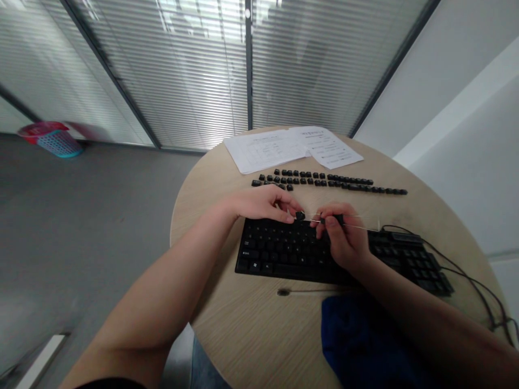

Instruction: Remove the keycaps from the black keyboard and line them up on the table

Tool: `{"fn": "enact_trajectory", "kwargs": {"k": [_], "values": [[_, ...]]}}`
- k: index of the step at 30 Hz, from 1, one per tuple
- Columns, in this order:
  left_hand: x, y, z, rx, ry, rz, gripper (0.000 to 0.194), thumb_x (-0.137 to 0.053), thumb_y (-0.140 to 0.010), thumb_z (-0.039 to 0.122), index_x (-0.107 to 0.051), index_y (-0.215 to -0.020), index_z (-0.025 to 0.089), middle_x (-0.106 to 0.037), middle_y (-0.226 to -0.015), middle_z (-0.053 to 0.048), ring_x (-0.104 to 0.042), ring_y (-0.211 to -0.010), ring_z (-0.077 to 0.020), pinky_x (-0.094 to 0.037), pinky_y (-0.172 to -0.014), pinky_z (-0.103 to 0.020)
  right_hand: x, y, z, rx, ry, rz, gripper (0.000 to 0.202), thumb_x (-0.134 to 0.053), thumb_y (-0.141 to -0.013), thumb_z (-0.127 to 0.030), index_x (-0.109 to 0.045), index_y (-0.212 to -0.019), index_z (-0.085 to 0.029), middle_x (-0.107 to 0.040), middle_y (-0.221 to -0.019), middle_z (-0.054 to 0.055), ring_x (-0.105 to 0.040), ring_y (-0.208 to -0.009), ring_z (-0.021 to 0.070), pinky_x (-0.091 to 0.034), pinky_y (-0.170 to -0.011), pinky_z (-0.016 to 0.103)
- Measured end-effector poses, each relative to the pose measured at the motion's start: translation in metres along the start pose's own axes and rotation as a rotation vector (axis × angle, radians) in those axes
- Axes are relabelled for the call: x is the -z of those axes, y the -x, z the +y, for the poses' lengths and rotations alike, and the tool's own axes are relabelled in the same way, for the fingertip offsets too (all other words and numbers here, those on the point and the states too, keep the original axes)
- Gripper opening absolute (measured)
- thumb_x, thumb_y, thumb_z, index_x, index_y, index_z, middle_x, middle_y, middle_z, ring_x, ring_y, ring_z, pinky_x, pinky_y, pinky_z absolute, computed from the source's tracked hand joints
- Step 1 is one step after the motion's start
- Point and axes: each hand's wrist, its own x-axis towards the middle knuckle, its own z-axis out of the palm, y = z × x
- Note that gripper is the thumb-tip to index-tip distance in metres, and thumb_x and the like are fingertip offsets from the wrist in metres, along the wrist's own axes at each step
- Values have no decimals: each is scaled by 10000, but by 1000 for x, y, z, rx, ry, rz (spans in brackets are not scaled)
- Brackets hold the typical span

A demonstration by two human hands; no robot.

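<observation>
My left hand [265, 204] pinches a small black keycap [300, 215] above the top edge of a black keyboard [279, 251]. Close to its right, my right hand [346, 235] grips the black handle of a wire keycap puller [339, 219]. Thin wires stick out from both ends of that handle, and those on the left reach to the keycap. Whether they are hooked under it is too small to tell. Loose keycaps [308, 181] lie in rows behind the keyboard. My right hand and forearm hide part of the keyboard.
Printed papers [271, 148] lie at the back of the round wooden table [259, 324]. A thin brush-like tool [284, 292] and a blue cloth [348, 335] are in front of the keyboard. Black cables [466, 265] run along the right. A basket [59, 141] stands on the floor.
</observation>
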Motion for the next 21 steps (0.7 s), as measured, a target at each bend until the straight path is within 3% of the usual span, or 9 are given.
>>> {"fn": "enact_trajectory", "kwargs": {"k": [6, 11, 16, 21], "values": [[-8, -5, 0, 5, 142, 34, 212, -760, -865, 295, -804, -1025, 162, -807, -894, -52, -708, -779, -149, -524, -705, -260, -1, 1, -1, 58, -49, -10, 126, -518, -1083, -210, -631, -1103, -260, -689, -947, 18, -716, -738, 148, -583, -618, 297], [-8, -5, 1, -18, 68, 76, 242, -764, -851, 340, -796, -993, 146, -783, -849, -47, -674, -730, -139, -504, -663, -254, 0, -1, -4, 157, -2, -7, 160, -510, -1074, -184, -638, -1130, -261, -706, -995, 32, -742, -760, 156, -609, -684, 332], [-9, -6, 1, -11, -47, 146, 275, -767, -829, 395, -785, -933, 141, -749, -814, -37, -640, -715, -134, -477, -654, -258, -1, -5, -6, 250, 66, 5, 177, -511, -1055, -169, -645, -1126, -261, -732, -909, 37, -728, -876, 208, -593, -815, 401], [-4, -5, -3, 12, -93, 179, 249, -742, -831, 367, -782, -935, 144, -736, -808, -29, -609, -689, -124, -445, -632, -258, 0, -4, -6, 253, 116, 84, 184, -470, -1064, -241, -651, -1036, -263, -699, -902, 53, -685, -849, 234, -571, -775, 430]]}}
